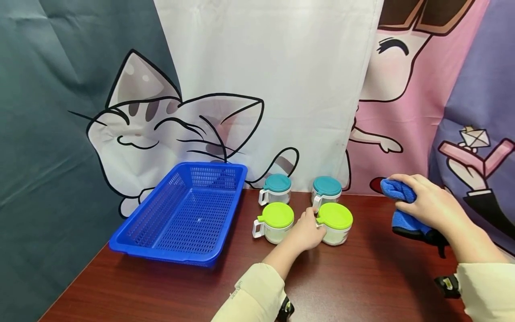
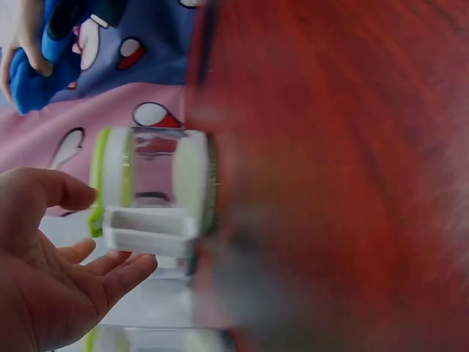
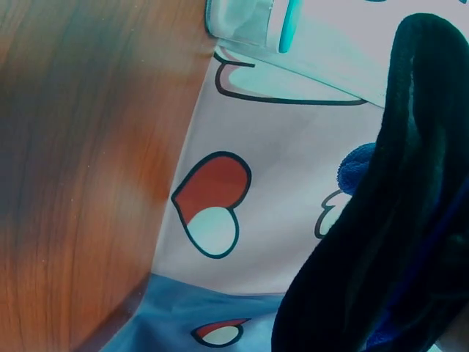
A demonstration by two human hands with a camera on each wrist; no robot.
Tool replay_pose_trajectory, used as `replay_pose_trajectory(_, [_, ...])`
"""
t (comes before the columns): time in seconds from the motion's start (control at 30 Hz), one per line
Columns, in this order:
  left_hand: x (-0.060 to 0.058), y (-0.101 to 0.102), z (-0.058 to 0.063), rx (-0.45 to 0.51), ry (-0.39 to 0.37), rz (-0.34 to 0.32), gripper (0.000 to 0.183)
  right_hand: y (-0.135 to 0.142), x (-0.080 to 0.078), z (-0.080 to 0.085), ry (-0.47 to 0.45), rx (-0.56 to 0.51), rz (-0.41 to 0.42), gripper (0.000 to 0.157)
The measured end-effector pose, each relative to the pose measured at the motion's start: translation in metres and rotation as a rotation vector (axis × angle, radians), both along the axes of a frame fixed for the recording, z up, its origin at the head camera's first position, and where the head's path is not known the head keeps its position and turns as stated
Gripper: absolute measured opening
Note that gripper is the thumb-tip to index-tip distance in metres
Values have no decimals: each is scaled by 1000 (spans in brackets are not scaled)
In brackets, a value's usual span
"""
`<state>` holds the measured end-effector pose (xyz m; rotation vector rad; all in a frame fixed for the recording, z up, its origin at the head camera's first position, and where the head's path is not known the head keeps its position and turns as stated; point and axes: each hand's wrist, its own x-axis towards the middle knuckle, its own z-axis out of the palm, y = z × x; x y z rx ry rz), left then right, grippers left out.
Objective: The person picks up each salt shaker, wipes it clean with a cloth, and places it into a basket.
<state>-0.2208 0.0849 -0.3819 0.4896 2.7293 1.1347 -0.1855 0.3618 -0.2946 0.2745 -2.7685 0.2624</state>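
The lime-lidded jar (image 1: 335, 223) on the right of the front row stands upright on the tabletop (image 1: 342, 279), its white handle (image 2: 150, 244) towards nine o'clock in the head view. The left hand (image 1: 307, 232) is at that handle; in the left wrist view its grip is spread, thumb up beside the lid and fingers under the handle, apart from each other. Whether the skin touches the plastic, I cannot tell.

To take it well, I would bring the fingers fully around the handle before lifting, and keep the thumb from pushing at the lid, which might pop up. Lifting straight would be best: the teal-lidded jar (image 1: 327, 190) sits close at twelve o'clock and could be knocked.

At nine o'clock, beyond the hand, is the second lime-lidded jar (image 1: 275, 223); at ten, another teal-lidded one (image 1: 277, 190). Farther out at nine lies the blue basket (image 1: 193, 228).

Towards three o'clock, the right hand (image 1: 430, 203) holds a folded blue cloth (image 1: 408, 221), fingers and thumb pinching it above the tabletop; its dangling end is better kept clear of the jars.
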Motion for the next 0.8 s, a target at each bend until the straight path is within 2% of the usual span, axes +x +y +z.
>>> replay_pose_trajectory(0.1, [-1,1,-9,78,-44,40,37,0,0,-1,-3,0,-2,58])
replay_pose_trajectory(0.33, [-4,3,-21,224,-84,115,15,-2,0,-2,-9,-7,-7,59])
replay_pose_trajectory(0.47, [-6,4,-28,243,-76,151,19,-3,0,-4,-1,-14,-5,59])
replay_pose_trajectory(0.67, [-8,4,-35,215,-26,132,30,-5,-1,-7,8,-18,-1,58])
replay_pose_trajectory(0.8, [-8,6,-37,290,-13,136,26,-7,-2,-7,10,-23,4,58])
